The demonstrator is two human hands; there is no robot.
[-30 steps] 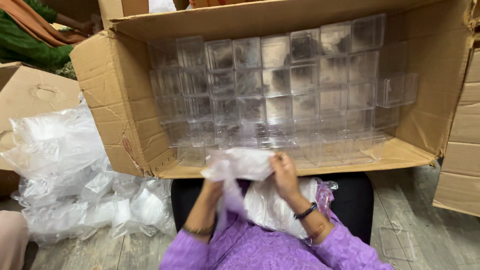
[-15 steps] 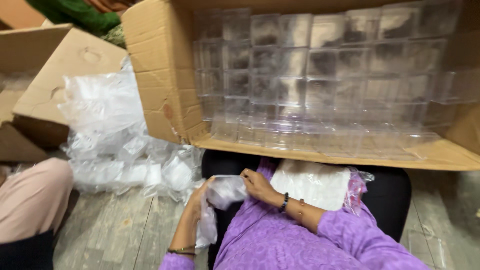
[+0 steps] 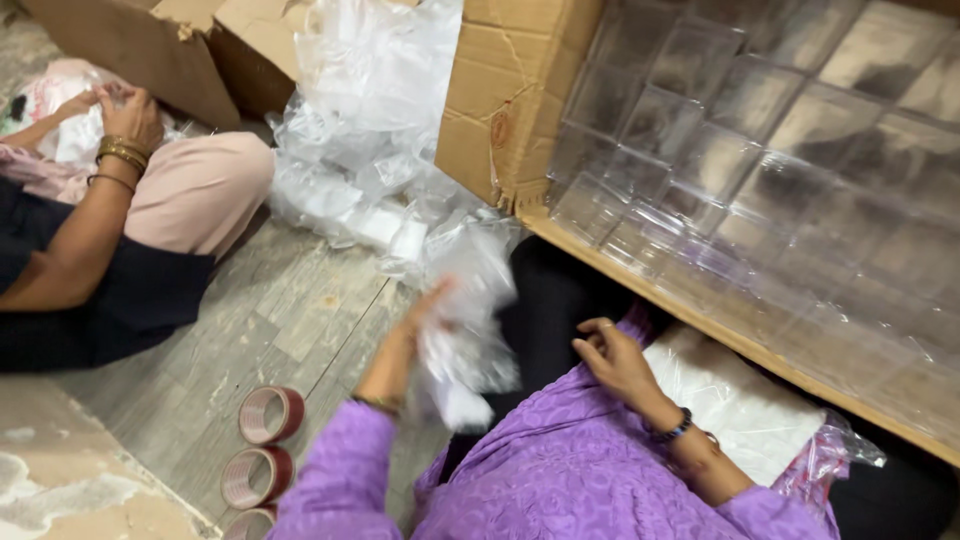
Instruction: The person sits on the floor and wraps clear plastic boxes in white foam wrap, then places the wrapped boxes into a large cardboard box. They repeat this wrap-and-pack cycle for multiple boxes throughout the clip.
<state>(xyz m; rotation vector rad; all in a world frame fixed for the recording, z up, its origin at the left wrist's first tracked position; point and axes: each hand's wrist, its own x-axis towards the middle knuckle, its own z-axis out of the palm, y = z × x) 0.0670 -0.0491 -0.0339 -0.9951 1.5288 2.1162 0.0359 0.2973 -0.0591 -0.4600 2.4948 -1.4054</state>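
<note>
Left hand point(image 3: 425, 310) now swung out low toward the floor, gripping a crumpled plastic bag point(image 3: 465, 340); right hand point(image 3: 610, 355) drawn back over the lap, fingers loosely curled, empty. Beyond, cardboard box point(image 3: 510, 100) of clear cases point(image 3: 760, 160).

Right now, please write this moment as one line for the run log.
left hand: holds crumpled clear plastic bag | right hand: empty, over lap | beside: cardboard box of clear plastic cases | floor: tape rolls

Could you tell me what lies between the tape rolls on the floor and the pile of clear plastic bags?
In the head view, only bare grey floor lies between the tape rolls and the bag pile.
</note>
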